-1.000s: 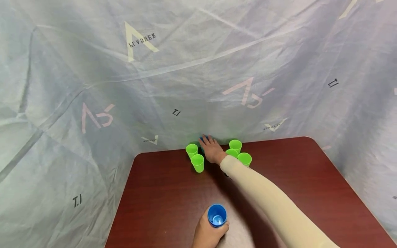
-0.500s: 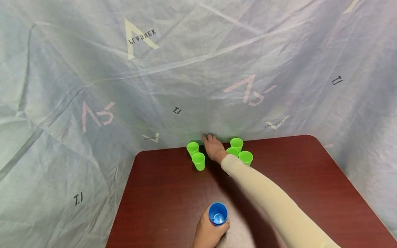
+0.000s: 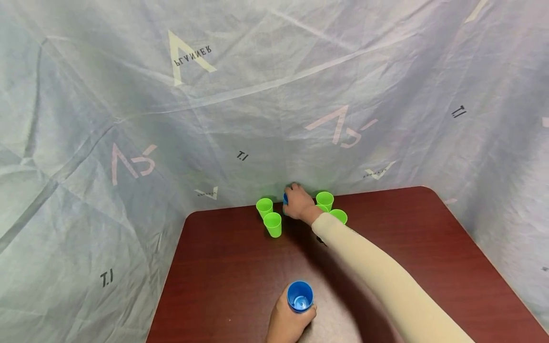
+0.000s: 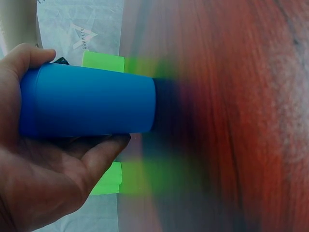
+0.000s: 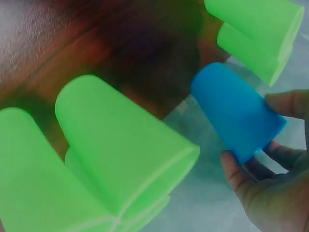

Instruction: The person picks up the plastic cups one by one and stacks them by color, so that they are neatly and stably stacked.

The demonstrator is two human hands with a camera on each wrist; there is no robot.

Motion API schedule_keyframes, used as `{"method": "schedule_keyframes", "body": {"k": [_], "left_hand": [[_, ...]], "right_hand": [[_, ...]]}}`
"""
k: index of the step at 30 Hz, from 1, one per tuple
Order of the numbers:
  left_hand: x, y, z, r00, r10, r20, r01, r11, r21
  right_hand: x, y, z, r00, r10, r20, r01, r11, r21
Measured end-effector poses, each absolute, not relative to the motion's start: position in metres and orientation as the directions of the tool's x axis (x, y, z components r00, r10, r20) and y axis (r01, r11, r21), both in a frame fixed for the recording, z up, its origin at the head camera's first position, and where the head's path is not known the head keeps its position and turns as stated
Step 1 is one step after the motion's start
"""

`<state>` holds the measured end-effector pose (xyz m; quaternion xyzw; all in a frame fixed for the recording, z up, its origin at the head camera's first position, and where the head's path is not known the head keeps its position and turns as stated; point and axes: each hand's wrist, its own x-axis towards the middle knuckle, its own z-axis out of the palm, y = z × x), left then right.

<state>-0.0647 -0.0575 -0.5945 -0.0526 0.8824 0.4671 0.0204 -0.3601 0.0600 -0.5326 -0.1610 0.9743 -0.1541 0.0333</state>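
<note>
Setting: printed grey fabric (image 3: pixel 257 95) hangs behind and beside a red-brown tabletop (image 3: pixel 214 271).

Left hand (image 3: pixel 286 318), close to the body, grasps the near blue cup (image 3: pixel 300 295) by its sides. The cup's long axis is about upright, mouth up, base toward the tabletop. Whether the base touches cannot be told.

Right hand (image 3: pixel 299 202), arm stretched out in a pale sleeve (image 3: pixel 369 257), grips the far blue cup (image 5: pixel 236 111) around its mouth end with thumb and fingers. Contact between its base and the tabletop is unclear.

Key relation: the far blue cup lies nearly straight ahead of the left hand, well apart from it; the right hand is nearer, on the cup's right side. Its long axis is roughly upright, mouth up, about parallel to the near cup's.

Neighbours: a pair of green cups (image 3: pixel 273 226) just left of the right hand; three green cups (image 3: pixel 338 217) to its right, partly hidden by the forearm.
</note>
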Motion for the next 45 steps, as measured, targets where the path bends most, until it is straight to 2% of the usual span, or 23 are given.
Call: {"method": "schedule_keyframes", "body": {"k": [9,20,26,34,45], "left_hand": [[-0.065,-0.056,-0.593,-0.987,-0.063,-0.145,-0.155,0.561,0.813],[-0.062,-0.055,-0.59,-0.991,-0.093,-0.092,-0.129,0.568,0.813],[-0.063,-0.055,-0.589,-0.992,-0.092,-0.092,-0.127,0.561,0.818],[-0.065,-0.055,-0.591,-0.992,-0.081,-0.1,-0.128,0.557,0.82],[-0.064,-0.055,-0.592,-0.992,-0.093,-0.086,-0.123,0.56,0.819]], "right_hand": [[-0.354,0.075,-0.513,-0.945,-0.321,0.06,-0.318,0.865,-0.389],[-0.324,0.083,-0.483,-0.938,-0.291,0.187,-0.346,0.802,-0.486],[-0.301,0.082,-0.473,-0.905,-0.308,0.293,-0.421,0.746,-0.515],[-0.276,0.079,-0.476,-0.84,-0.369,0.398,-0.535,0.685,-0.494],[-0.266,0.085,-0.481,-0.799,-0.394,0.454,-0.594,0.629,-0.501]]}}
